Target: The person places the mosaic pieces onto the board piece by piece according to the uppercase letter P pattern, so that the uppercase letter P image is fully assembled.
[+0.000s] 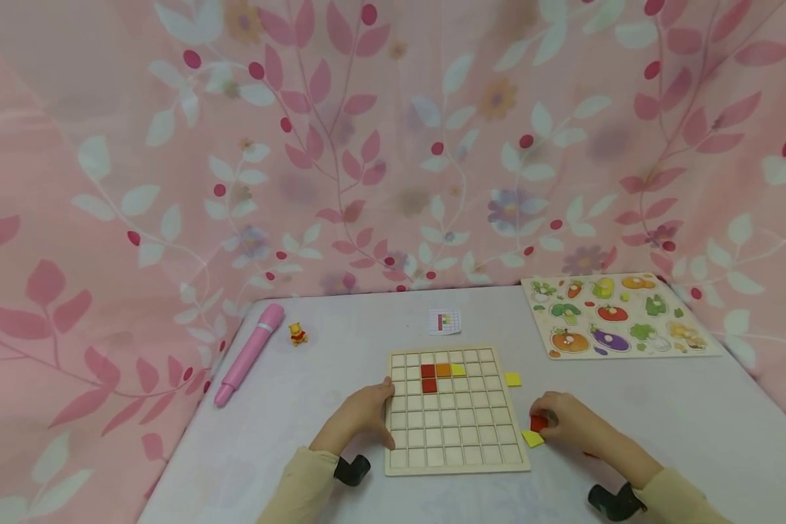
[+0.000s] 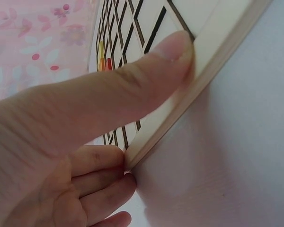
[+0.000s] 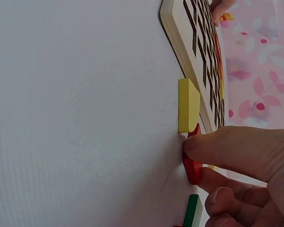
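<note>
A light wooden grid board [image 1: 458, 456] lies flat on the table. Two red tiles [image 1: 429, 386], an orange tile [image 1: 443, 370] and a yellow tile [image 1: 458, 370] sit in its upper cells. Along the board's left edge rests my left hand [image 1: 362, 416], its thumb [image 2: 156, 71] on the rim and its other fingers touching the side. To the right of the board, my right hand [image 1: 566, 421] pinches a red tile [image 3: 193, 161] between thumb and finger, low over the table. Close beside that tile is a loose yellow tile [image 3: 188, 105].
Another yellow tile [image 1: 513, 379] lies off the board's right edge. A green tile [image 3: 193, 210] is by my right fingers. Behind the board is a small pattern card [image 1: 445, 322]. A vegetable puzzle [image 1: 602, 313], a pink pen-shaped stick [image 1: 249, 354] and a bear figurine [image 1: 298, 334] lie around.
</note>
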`<state>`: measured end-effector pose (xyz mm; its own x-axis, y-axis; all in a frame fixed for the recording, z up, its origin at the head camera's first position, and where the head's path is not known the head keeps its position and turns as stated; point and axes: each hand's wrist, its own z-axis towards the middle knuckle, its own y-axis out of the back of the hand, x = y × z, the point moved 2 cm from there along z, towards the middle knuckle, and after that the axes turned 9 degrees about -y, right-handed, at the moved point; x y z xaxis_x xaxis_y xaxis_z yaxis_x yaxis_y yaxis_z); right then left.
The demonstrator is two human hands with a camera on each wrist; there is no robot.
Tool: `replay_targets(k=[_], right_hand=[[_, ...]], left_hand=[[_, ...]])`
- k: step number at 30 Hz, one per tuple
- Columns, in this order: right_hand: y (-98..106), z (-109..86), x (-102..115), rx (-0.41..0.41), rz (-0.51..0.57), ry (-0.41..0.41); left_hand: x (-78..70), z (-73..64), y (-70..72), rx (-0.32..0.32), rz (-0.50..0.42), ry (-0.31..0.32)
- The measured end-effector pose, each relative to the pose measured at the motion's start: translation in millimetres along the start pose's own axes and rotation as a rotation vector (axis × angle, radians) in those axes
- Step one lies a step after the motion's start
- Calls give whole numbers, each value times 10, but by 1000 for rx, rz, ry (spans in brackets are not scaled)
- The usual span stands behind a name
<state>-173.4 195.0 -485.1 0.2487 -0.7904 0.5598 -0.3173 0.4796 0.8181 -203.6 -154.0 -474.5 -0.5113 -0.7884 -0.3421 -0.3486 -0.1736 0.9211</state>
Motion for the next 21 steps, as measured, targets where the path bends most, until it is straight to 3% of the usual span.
replay_targets(k=[10,16,21], right_hand=[[8,14,26,-61,36,-61],[73,27,61,-156,5,71],[101,66,104,-186,20,113]], left_hand=[[-1,-14,11,2,-4,6],[10,-1,11,6,-14,-1],[7,-2,10,2,-25,-14]])
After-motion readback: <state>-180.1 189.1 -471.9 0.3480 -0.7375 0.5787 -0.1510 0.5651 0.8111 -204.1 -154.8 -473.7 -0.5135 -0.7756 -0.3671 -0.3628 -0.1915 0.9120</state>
